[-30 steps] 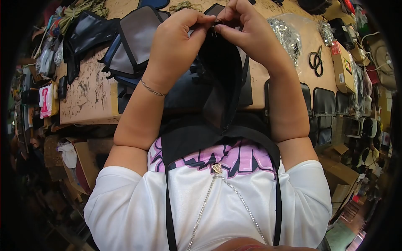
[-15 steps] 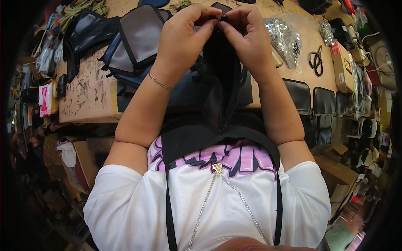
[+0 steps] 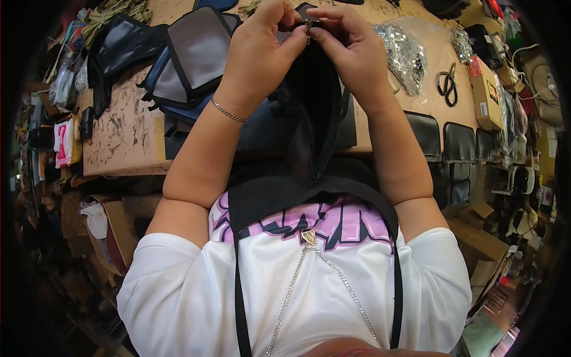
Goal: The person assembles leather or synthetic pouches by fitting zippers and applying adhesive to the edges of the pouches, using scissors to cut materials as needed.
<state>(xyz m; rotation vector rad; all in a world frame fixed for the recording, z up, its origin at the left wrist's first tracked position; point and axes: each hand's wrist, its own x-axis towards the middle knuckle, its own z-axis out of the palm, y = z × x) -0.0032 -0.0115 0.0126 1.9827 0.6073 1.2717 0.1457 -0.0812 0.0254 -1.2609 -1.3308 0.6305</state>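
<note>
My left hand (image 3: 262,50) and my right hand (image 3: 352,52) are raised over the table, fingertips almost meeting. Both pinch the top end of a black fabric piece (image 3: 313,89), apparently a bag part, that hangs in a fold toward my apron. Between the fingertips sits a small metal zipper slider (image 3: 308,25) with its pull hanging down. Which fingers grip the slider and which the fabric edge, I cannot make out. Grey panels with black edging (image 3: 199,50) lie left of my left hand.
A clear plastic bag of shiny metal parts (image 3: 404,59) lies right of my right hand, near black scissors (image 3: 447,84) and a cardboard box (image 3: 485,95). Black panels (image 3: 459,141) hang over the table's front edge. Shiny black pieces (image 3: 122,53) lie at left.
The metal slider and its pull show more plainly between my fingertips now. My fingers have shifted slightly; the black piece still hangs from them.
</note>
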